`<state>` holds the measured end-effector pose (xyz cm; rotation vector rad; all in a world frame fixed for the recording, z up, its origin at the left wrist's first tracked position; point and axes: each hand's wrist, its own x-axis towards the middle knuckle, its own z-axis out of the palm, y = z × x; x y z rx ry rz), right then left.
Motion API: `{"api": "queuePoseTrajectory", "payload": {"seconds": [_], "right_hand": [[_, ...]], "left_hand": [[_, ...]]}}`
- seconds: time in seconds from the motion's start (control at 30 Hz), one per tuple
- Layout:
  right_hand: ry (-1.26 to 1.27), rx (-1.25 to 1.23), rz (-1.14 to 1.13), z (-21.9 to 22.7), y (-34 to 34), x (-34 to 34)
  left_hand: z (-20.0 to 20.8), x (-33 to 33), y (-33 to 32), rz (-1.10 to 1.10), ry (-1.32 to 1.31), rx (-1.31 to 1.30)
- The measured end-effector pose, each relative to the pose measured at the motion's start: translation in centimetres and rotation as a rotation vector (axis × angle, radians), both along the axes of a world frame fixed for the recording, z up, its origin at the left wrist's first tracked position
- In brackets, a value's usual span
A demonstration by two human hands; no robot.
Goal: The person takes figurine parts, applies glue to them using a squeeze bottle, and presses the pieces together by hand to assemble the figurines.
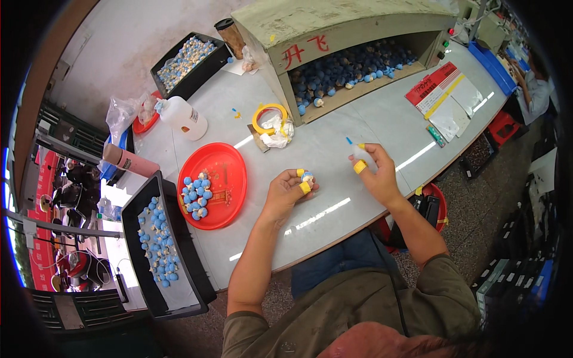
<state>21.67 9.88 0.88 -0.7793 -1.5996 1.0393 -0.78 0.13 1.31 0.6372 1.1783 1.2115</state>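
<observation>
My left hand (289, 190), with yellow tape around its thumb and a finger, pinches a small blue-and-white round piece (307, 177) above the grey tabletop. To its right, my right hand (379, 174), taped in yellow the same way, is closed around a small whitish squeeze bottle (362, 156). A narrow blue tip (349, 141) points up and left from the bottle. The two hands are apart, and the tip does not touch the piece. Left of my left hand, a red round plate (230, 167) carries several blue pieces (196, 195) in a cluster.
At the left edge stands a black tray (194, 292) of blue pieces; another black tray (197, 83) sits farther back. A beige metal box (256, 45) with blue pieces inside spans the back. Tape rolls (261, 119), a white bottle (190, 122) and red-and-white papers (439, 98) lie around.
</observation>
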Motion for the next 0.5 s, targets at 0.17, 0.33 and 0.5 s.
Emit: {"api": "queuePoseTrajectory", "payload": {"seconds": [0.17,0.33,0.5], "right_hand": [[0.011,-0.157,-0.116,-0.7,4.0,6.4],[-0.305,0.006,-0.523,-1.8,8.6,11.7],[-0.493,0.025,-0.705,-2.1,10.6,13.5]], "left_hand": [[0.2,0.3,0.3,-0.029,0.03,0.011],[0.1,0.2,0.0,0.025,0.058,-0.003],[-0.1,0.0,0.0,0.052,-0.005,-0.003]]}}
